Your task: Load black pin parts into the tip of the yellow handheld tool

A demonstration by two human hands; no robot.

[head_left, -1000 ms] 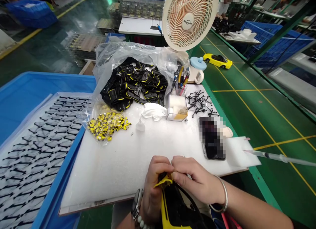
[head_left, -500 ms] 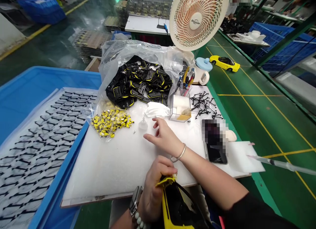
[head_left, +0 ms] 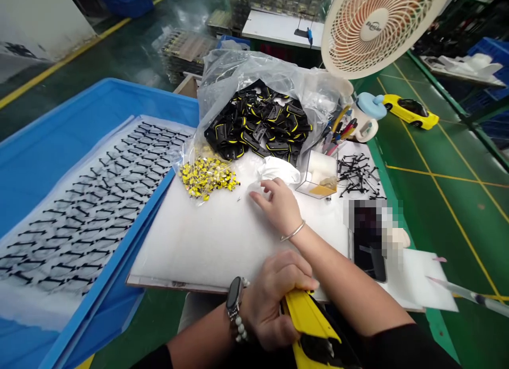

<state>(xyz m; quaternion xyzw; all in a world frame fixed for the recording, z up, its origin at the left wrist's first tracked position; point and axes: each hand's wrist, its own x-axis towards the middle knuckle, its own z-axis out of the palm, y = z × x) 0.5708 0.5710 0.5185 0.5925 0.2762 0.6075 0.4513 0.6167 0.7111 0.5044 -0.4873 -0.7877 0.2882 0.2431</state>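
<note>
The fingers (head_left: 260, 198) of the right hand (head_left: 278, 204) are loose and holding nothing; a moment ago this hand was down by the yellow car body (head_left: 308, 318), and now it has reached out across the white table (head_left: 207, 236) toward the pile of little yellow parts (head_left: 207, 177). The left hand (head_left: 274, 300) still has its fingers wrapped tight around the car body at the near table edge. Most of the car body is cut off at the bottom, and the tiny parts are too small to make out.
</note>
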